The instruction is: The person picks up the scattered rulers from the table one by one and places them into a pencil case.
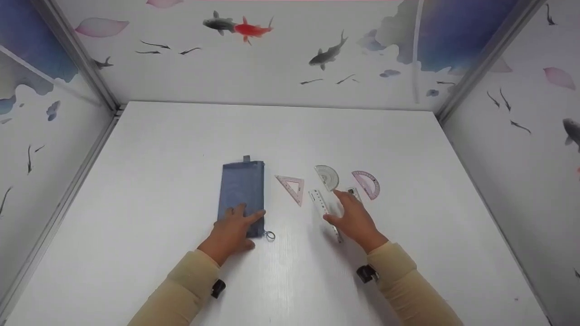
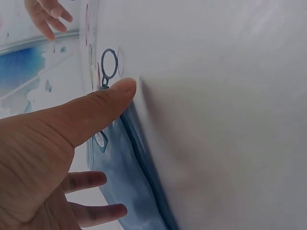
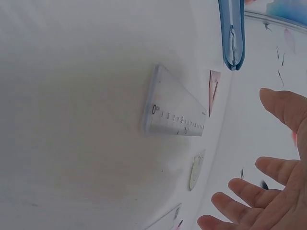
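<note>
While the head view shows my spread, gripless left hand (image 1: 233,228) on the pouch (image 1: 241,185), presumably steadying it, and my relaxed, empty right hand (image 1: 358,222) over a ruler (image 1: 318,200), the left wrist view agrees, and the right one finds triangle (image 3: 214,75) and protractor (image 3: 196,170) loose, seemingly yet unlifted.

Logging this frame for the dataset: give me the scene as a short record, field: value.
left hand: fingers spread, laid over near end of blue pouch
right hand: fingers spread, holding nothing, above the table near clear ruler
second ruler: partly hidden behind right hand in head view
set square: pink set square, between blue pouch and clear ruler
protractors: clear protractor; pink protractor to its right
table: white
</note>
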{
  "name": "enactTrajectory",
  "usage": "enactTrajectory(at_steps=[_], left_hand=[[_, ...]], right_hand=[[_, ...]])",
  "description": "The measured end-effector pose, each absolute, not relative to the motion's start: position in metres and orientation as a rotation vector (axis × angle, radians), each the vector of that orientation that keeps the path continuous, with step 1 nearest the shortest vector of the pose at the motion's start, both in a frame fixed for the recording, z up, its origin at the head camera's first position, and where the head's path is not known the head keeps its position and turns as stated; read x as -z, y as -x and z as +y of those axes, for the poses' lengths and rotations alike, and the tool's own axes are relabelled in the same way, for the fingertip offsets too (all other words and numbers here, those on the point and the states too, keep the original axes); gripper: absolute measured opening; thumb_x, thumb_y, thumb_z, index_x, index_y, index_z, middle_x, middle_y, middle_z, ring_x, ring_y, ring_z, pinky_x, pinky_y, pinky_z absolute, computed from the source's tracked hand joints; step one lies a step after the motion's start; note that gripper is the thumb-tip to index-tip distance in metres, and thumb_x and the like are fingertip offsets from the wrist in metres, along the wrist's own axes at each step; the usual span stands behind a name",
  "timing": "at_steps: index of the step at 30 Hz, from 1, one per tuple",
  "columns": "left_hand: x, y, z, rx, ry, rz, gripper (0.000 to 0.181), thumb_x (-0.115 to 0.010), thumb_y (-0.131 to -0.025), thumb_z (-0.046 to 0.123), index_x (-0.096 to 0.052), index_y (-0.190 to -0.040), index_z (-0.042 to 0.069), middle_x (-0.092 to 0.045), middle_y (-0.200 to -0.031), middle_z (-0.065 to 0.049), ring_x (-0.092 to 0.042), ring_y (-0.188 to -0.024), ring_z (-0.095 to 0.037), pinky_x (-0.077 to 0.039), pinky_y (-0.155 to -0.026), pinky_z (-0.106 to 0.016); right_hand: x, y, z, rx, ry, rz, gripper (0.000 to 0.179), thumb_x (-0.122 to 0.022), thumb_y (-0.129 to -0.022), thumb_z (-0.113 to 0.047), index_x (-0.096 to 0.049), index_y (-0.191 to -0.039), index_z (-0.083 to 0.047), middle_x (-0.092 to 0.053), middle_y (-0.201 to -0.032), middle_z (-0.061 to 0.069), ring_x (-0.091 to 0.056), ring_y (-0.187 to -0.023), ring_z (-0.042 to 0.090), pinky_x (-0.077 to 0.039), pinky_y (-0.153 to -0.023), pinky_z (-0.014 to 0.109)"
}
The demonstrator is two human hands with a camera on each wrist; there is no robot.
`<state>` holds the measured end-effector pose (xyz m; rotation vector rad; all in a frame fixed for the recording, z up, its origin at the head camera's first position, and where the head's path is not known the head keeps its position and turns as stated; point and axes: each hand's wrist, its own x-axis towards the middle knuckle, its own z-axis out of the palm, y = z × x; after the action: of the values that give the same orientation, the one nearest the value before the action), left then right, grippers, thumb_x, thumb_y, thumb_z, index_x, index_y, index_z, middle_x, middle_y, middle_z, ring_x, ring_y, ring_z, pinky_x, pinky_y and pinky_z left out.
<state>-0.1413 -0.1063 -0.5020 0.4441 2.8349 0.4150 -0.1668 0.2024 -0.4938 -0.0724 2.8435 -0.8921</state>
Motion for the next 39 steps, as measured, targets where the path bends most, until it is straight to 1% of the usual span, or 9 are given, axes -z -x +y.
enactTrajectory(at_steps=[4,9,13,18,20,26,33,39], left_hand=[[0.502,0.141,-0.107,-0.452,-0.391,2.796,0.085,-0.084,-0.075,0.026,-0.040,-0.146,0.036,-0.029,-0.151,-0.022,-0.030,-0.135,-0.050,-0.041,-0.085,-0.072],[0.503,0.140,-0.109,-0.503,-0.362,2.771,0.081,-0.082,-0.078,0.024,-0.040,-0.146,0.036,-0.026,-0.152,-0.023,-0.029,-0.136,-0.049,-0.041,-0.088,-0.070],[0.505,0.142,-0.110,-0.487,-0.410,2.798,0.075,-0.080,-0.079,0.023,-0.044,-0.145,0.033,-0.029,-0.150,-0.024,-0.032,-0.134,-0.048,-0.045,-0.089,-0.065],[0.508,0.143,-0.111,-0.464,-0.510,2.849,0.068,-0.079,-0.081,0.021,-0.049,-0.141,0.025,-0.034,-0.145,-0.025,-0.037,-0.130,-0.047,-0.050,-0.086,-0.057],[0.509,0.143,-0.111,-0.483,-0.522,2.849,0.067,-0.079,-0.081,0.019,-0.049,-0.141,0.025,-0.034,-0.145,-0.026,-0.037,-0.129,-0.048,-0.050,-0.086,-0.057],[0.510,0.143,-0.111,-0.518,-0.513,2.820,0.068,-0.078,-0.082,0.018,-0.047,-0.143,0.029,-0.032,-0.147,-0.027,-0.033,-0.132,-0.049,-0.049,-0.088,-0.058],[0.510,0.145,-0.109,-0.492,-0.493,2.816,0.066,-0.077,-0.083,0.020,-0.048,-0.142,0.026,-0.032,-0.147,-0.026,-0.034,-0.131,-0.049,-0.048,-0.089,-0.059],[0.511,0.143,-0.110,-0.540,-0.489,2.816,0.067,-0.078,-0.082,0.018,-0.048,-0.142,0.023,-0.032,-0.146,-0.026,-0.034,-0.131,-0.047,-0.050,-0.088,-0.055]], right_hand=[[0.495,0.167,0.202,0.891,0.080,2.834,0.077,-0.076,-0.084,-0.029,-0.037,-0.147,-0.007,-0.040,-0.148,0.016,-0.034,-0.138,0.035,-0.027,-0.113,0.050],[0.495,0.168,0.201,0.895,0.102,2.822,0.076,-0.076,-0.084,-0.029,-0.037,-0.147,-0.007,-0.041,-0.148,0.015,-0.035,-0.138,0.035,-0.028,-0.112,0.049],[0.495,0.168,0.201,0.902,0.096,2.804,0.077,-0.076,-0.084,-0.028,-0.036,-0.148,-0.007,-0.040,-0.149,0.016,-0.033,-0.139,0.035,-0.027,-0.113,0.050],[0.496,0.166,0.199,0.934,0.058,2.760,0.078,-0.076,-0.084,-0.026,-0.035,-0.148,-0.007,-0.037,-0.150,0.016,-0.031,-0.140,0.035,-0.026,-0.114,0.049],[0.498,0.166,0.199,0.933,0.048,2.753,0.079,-0.076,-0.084,-0.026,-0.035,-0.148,-0.008,-0.037,-0.151,0.016,-0.031,-0.140,0.035,-0.025,-0.114,0.048],[0.501,0.167,0.198,0.956,-0.004,2.720,0.078,-0.077,-0.083,-0.023,-0.036,-0.148,-0.008,-0.037,-0.151,0.017,-0.030,-0.141,0.035,-0.025,-0.114,0.048],[0.505,0.168,0.198,1.091,-0.112,2.644,0.076,-0.078,-0.082,-0.015,-0.038,-0.146,-0.008,-0.043,-0.145,0.019,-0.043,-0.132,0.036,-0.036,-0.107,0.050],[0.508,0.169,0.198,1.101,-0.148,2.640,0.074,-0.077,-0.081,-0.009,-0.040,-0.145,-0.008,-0.046,-0.143,0.018,-0.046,-0.129,0.034,-0.038,-0.105,0.049]])
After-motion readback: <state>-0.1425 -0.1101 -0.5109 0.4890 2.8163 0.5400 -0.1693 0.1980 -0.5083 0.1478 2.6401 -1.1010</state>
